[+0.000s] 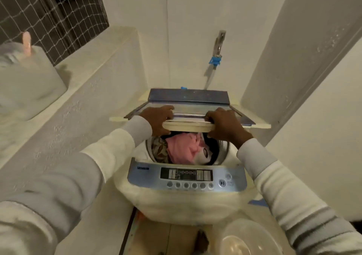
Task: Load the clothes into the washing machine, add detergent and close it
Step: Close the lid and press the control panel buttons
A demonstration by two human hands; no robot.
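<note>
Pink cloth, one garment (184, 147): lies on top of the load in the drum, against its far rim. Beside it, at the drum's left wall, a brown patterned cloth (160, 148); at the right, a white-and-dark piece, too crumpled to name.

Washing machine (186, 201): top-loader, cream body, control panel (186, 176) along its front edge, no lights that I can make out.

Lid (188, 126): folding type, part-way between up and flat, its cream front edge hanging over the back half of the drum mouth.

Left hand (156, 120): fingers curled over the lid's front edge towards its left end, thumb beneath.

Right hand (225, 123): the same grip towards the right end.

Tap (219, 43): on the wall behind, blue hose fitting below it.

White container (29, 82): on the ledge at the left, well apart from the machine; contents unknown.

Clear basin (244, 241): near the machine's front right corner, nothing visible in it.

Progress, as judged: loading looks done. Detergent cannot be confirmed; no powder or liquid shows on the clothes. Closing appears to be in hand and unfinished, since the drum mouth is partly uncovered.
</note>
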